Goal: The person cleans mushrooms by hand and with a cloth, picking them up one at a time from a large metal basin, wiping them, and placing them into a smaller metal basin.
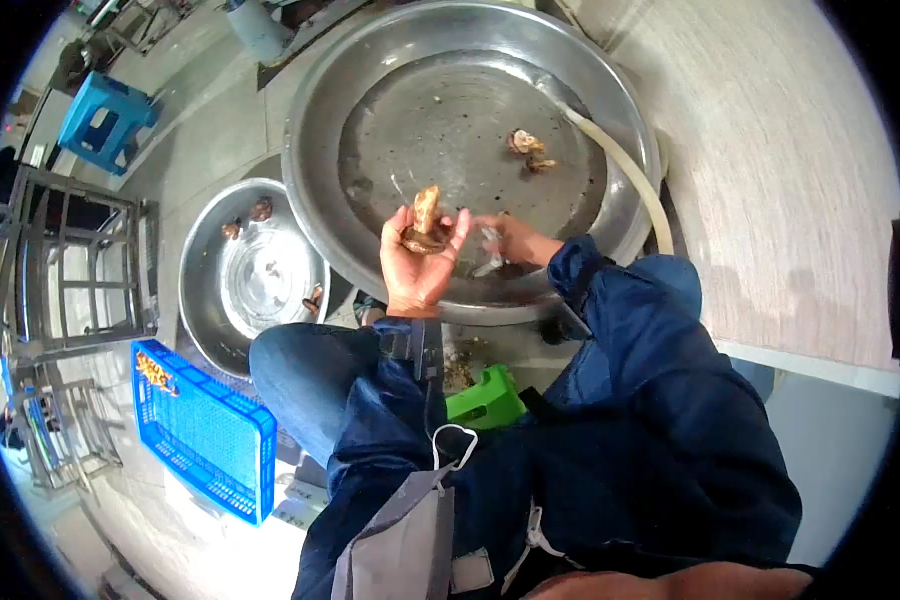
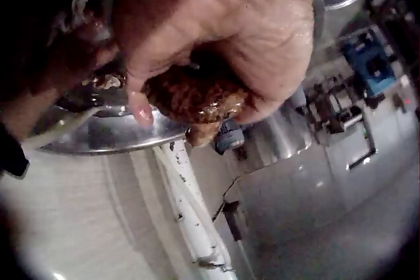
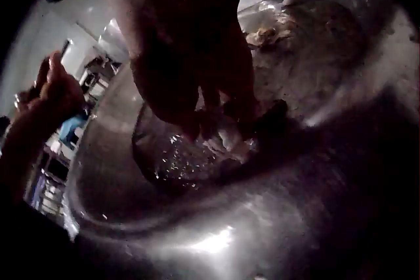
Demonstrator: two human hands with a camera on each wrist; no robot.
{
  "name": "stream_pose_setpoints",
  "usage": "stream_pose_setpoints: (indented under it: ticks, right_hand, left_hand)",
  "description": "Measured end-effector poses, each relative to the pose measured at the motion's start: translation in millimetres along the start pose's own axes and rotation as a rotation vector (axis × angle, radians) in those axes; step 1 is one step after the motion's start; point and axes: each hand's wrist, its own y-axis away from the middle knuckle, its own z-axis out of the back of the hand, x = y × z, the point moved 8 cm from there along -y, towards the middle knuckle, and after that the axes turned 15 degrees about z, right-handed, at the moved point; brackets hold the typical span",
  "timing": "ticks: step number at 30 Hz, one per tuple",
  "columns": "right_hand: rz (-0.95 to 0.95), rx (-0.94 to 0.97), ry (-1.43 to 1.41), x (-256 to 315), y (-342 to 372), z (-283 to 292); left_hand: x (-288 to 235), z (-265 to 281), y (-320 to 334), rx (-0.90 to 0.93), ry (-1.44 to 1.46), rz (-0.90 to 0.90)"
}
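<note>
Tiled floor [image 1: 208,110], basin [image 1: 450,120] | left hand [image 1: 417,268]: fingers clamped round mushroom [image 1: 425,225] | right hand [image 1: 518,240]: seemingly pinching something pale [image 1: 490,250] | box [image 1: 300,498] print illegible

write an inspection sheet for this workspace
Surface: large metal basin, its inside wet
Job's things: mushroom-like piece, stem up in the head view; brown clump lying in the large basin
Clutter: small basin with brown bits, blue basket, green object near the knees
Hands: left hand holds the mushroom-like piece; right hand low over the large basin, pale glossy matter at its fingers, grip unclear
Cables: none certain; hose reaches into the large basin
Surroundings: tiled floor, blue stool
</note>
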Motion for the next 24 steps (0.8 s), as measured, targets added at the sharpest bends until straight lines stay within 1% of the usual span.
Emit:
stream_pose_setpoints:
  ticks: [1, 3, 4, 5, 6, 7, 8, 9, 10, 11, 14, 15, 17, 18, 19, 20, 21, 23, 24]
  right_hand:
    - [-0.044, 0.267, 0.372, -2.2, 8.5, -14.5]
    - [0.006, 0.416, 0.490, -31.8, 36.0, -33.7]
    - [-0.020, 0.479, 0.461, -45.2, 43.1, -41.6]
    - [-0.046, 0.542, 0.431, -50.2, 48.1, -47.2]
    - [-0.123, 0.592, 0.315, -58.8, 49.8, -47.2]
    - [-0.172, 0.574, 0.218, -63.5, 47.9, -45.0]
    - [-0.221, 0.552, 0.122, -58.3, 43.1, -40.2]
    - [-0.246, 0.466, 0.044, -23.8, 31.2, -20.6]
    - [-0.240, 0.357, -0.026, 6.5, 18.4, -4.6]
    - [-0.226, 0.251, -0.096, 36.3, 6.2, 11.5]
    - [-0.077, -0.151, -0.293, 100.8, -20.2, 46.2]
    - [-0.038, -0.102, -0.155, 117.5, -17.9, 52.9]
    - [0.038, -0.008, 0.119, 147.8, -12.4, 64.3]
    - [0.000, -0.088, 0.057, 152.2, -9.6, 72.0]
    - [-0.032, -0.163, -0.008, 155.7, -7.4, 77.8]
    - [-0.061, -0.236, -0.076, 161.6, -5.4, 83.0]
    - [-0.053, -0.185, -0.118, 180.6, -4.3, 84.5]
    - [0.187, -0.214, 0.098, 200.1, -5.0, 84.6]
    - [0.301, -0.229, 0.211, 210.4, -3.7, 84.9]
  left_hand:
    - [-0.8, -0.5, 3.3, 0.026, 0.022, 0.000]
    - [-1.9, 4.4, 6.0, 0.062, 0.090, 0.022]
    - [-4.2, 6.9, 6.2, 0.101, 0.086, 0.027]
    - [-5.6, 12.3, 6.3, 0.071, 0.111, 0.026]
    - [-5.3, 16.0, 5.8, 0.045, 0.139, 0.027]
    - [-7.3, 15.9, 6.9, 0.041, 0.077, 0.010]
    - [-9.6, 21.9, 7.1, 0.017, 0.083, 0.012]
    - [-11.0, 28.5, 4.8, -0.003, 0.092, 0.015]
    - [-10.2, 32.2, 2.2, -0.021, 0.105, 0.021]
    - [-11.1, 36.6, 0.8, -0.081, 0.036, -0.020]
    - [-5.5, 62.8, -13.7, -0.167, 0.147, 0.047]
    - [-2.8, 54.2, -16.4, -0.091, 0.032, 0.084]
    - [12.7, 42.7, -15.6, -0.101, -0.015, 0.132]
    - [18.7, 35.1, -13.5, -0.106, -0.042, 0.151]
    - [20.1, 31.6, -10.3, -0.104, -0.176, 0.111]
    - [23.0, 36.2, -13.2, -0.107, -0.127, 0.126]
    - [26.1, 42.6, -16.9, -0.112, -0.079, 0.142]
    - [36.0, 45.2, -15.9, -0.151, 0.015, 0.187]
    - [37.3, 39.1, -13.5, -0.137, -0.046, 0.181]
